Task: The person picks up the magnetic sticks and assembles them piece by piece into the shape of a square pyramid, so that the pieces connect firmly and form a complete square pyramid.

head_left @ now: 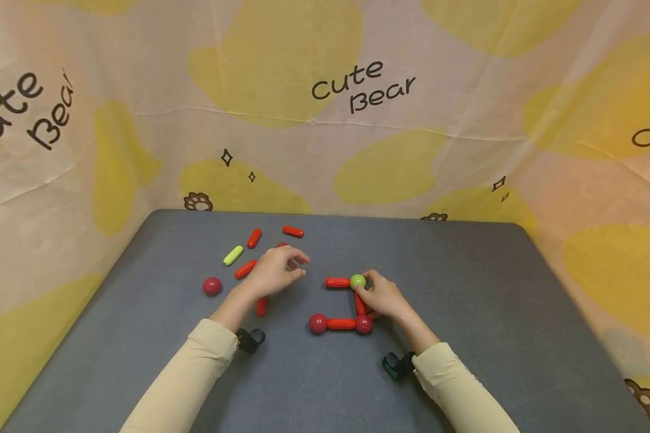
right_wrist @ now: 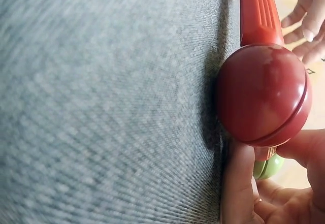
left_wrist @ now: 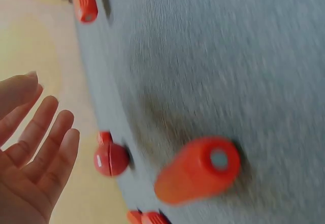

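My right hand (head_left: 383, 296) grips the upright red rod (head_left: 360, 304) of a C-shaped build. This rod joins a green ball (head_left: 358, 281) to a dark red ball (head_left: 363, 325). Another red rod (head_left: 337, 282) sticks out leftward from the green ball. Along the near side, a red rod (head_left: 341, 324) links the dark red ball to a second dark red ball (head_left: 318, 324). In the right wrist view, thumb and fingers close round the rod behind the large red ball (right_wrist: 264, 94). My left hand (head_left: 275, 269) hovers over loose pieces, fingers loosely bent, holding nothing.
Loose red rods (head_left: 254, 238) lie on the grey table (head_left: 466, 270) around the left hand, with a yellow-green rod (head_left: 233, 255) and a dark red ball (head_left: 212, 286). One red rod (left_wrist: 198, 170) shows a grey round end. A patterned cloth (head_left: 281, 72) stands behind.
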Demonstrator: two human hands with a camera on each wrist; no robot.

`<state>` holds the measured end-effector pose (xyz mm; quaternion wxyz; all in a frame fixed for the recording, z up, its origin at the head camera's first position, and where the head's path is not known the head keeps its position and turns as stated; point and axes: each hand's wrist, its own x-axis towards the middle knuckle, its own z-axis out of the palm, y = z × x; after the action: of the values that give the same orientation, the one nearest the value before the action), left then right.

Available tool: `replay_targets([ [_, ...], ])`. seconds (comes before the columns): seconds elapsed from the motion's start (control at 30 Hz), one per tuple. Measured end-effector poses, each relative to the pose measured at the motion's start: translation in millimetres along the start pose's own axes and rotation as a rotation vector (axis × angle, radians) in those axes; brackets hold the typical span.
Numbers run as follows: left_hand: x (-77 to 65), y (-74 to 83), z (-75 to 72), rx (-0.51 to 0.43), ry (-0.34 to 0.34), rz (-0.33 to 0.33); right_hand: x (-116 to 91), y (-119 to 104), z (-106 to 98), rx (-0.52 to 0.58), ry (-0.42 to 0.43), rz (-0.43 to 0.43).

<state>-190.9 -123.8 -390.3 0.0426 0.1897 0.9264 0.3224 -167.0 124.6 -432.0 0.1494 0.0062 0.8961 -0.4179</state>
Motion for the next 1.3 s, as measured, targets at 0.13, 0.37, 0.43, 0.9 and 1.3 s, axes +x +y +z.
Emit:
replay_targets([
  [0.13,-4.1,-11.7,-11.3,-0.044,0.068,-0.025,1,0,0,-0.008,0.003,-0.004],
  [0.37,-0.2,-33.7,-21.0,-0.071,0.193,-0.096,0,0,0,-0.012,0.007,-0.007],
  [0.43,2.9,-38.7,-20.7,-0.065,0.215,-0.137,0,0,0,-0.015,0.008,-0.014],
  [0.9,27.0,-51.4,-4.0,0.027,0.208,-0.169,-2,0,0,-0.006,0.004,-0.006],
  [1.3,34.5,-52.2,-0.2,0.071,0.13,-0.174,0,1,0,0.0,0.015,0.001],
])
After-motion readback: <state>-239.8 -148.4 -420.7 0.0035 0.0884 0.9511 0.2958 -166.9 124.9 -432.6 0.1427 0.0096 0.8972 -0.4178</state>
